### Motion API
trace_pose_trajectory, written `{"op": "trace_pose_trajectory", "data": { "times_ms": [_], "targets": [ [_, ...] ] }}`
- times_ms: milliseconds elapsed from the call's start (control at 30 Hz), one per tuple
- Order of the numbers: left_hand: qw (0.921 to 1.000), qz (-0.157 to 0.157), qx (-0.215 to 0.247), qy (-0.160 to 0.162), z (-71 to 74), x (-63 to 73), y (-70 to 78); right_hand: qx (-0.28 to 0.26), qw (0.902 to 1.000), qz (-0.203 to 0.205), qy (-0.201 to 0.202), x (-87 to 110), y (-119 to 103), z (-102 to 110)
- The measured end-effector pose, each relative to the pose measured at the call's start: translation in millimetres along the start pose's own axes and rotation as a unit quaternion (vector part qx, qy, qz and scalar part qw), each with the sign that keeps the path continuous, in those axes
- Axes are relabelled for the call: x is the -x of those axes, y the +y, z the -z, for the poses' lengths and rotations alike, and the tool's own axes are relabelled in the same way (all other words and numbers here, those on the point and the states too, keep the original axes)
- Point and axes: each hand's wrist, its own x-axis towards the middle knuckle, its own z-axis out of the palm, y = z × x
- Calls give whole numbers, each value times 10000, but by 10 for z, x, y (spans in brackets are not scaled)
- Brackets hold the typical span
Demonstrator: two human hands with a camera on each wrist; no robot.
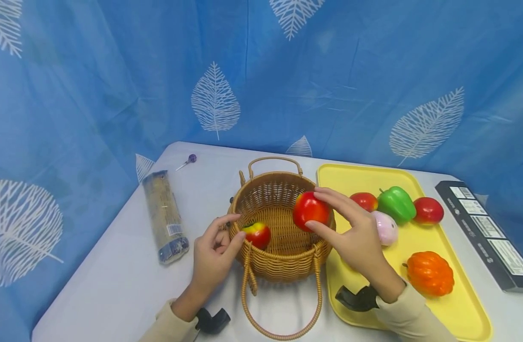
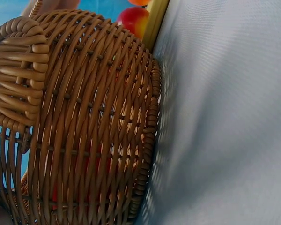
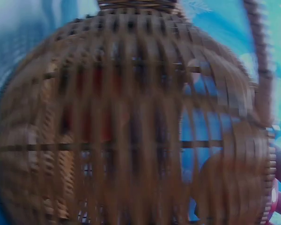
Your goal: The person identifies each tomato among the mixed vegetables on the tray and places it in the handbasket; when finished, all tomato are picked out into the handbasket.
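Observation:
A wicker basket (image 1: 283, 267) with looped handles stands in the middle of the table. My right hand (image 1: 359, 237) holds a red apple (image 1: 311, 212) over the right side of its opening, pinched between thumb and fingers. Within the basket, a red and yellow fruit (image 1: 258, 235) lies near the left wall. My left hand (image 1: 214, 251) grips the basket's left rim, with thumb and index finger at the edge. Woven sides of the basket (image 2: 96, 103) fill much of the left wrist view, and red shows through the gaps. The right wrist view is blurred by motion.
Right of the basket, a yellow tray (image 1: 340, 178) carries a green bell pepper (image 1: 396, 204), a pink onion (image 1: 386, 229), an orange pumpkin (image 1: 430, 274) and red fruits (image 1: 428, 211). Beyond it lies a black box (image 1: 485, 232). A long packet (image 1: 165, 216) and a lollipop (image 1: 192, 158) lie left.

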Motion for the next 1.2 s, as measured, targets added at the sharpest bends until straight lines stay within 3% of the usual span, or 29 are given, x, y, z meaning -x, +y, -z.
{"op": "trace_pose_trajectory", "data": {
  "times_ms": [233,567,800,933,1033,1200],
  "targets": [
    [10000,-46,-30,19,2,-1,3,461,9987,-9,-210,50,51,-58],
    [10000,-89,-12,15,-15,-7,16,354,9990,75,-251,91,79,-10],
    [9999,-95,-10,41,-10,14,9,119,9993,242,242,177,75,66],
    [10000,-79,-25,41,-9,14,4,276,9981,-129,544,271,85,205],
    [10000,-59,-43,39,-8,6,11,423,9955,-650,547,363,131,324],
    [10000,-44,-28,7,-6,4,22,711,9893,-1131,593,564,296,480]
  ]
}}
